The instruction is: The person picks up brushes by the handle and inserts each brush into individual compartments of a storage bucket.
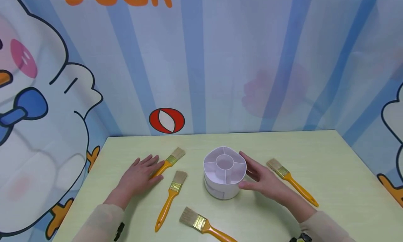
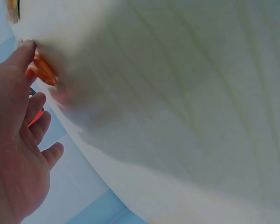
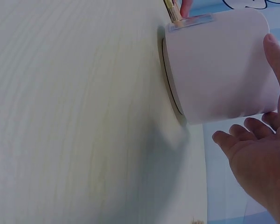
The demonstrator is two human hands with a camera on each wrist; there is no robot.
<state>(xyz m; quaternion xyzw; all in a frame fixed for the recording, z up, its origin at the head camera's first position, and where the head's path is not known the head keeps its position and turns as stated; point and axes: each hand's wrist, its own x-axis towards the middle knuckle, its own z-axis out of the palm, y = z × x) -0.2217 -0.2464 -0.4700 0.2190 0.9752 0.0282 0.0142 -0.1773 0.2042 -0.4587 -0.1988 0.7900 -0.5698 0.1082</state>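
Note:
A white round desk organizer stands on the table, its top split into compartments around a central ring. My right hand holds its right side, thumb at the near rim and index finger at the far rim. In the right wrist view the thumb overlaps the organizer's wall, and the lower fingers lie close along it. My left hand lies over the handle of a paintbrush, fingers outstretched, thumb on the handle's near side. Part of that orange handle shows by the thumb in the left wrist view.
Two more yellow-handled brushes lie nearby: one brush left of the organizer, another brush at the front. A further brush lies beyond my right forearm. A printed curtain hangs behind the pale table.

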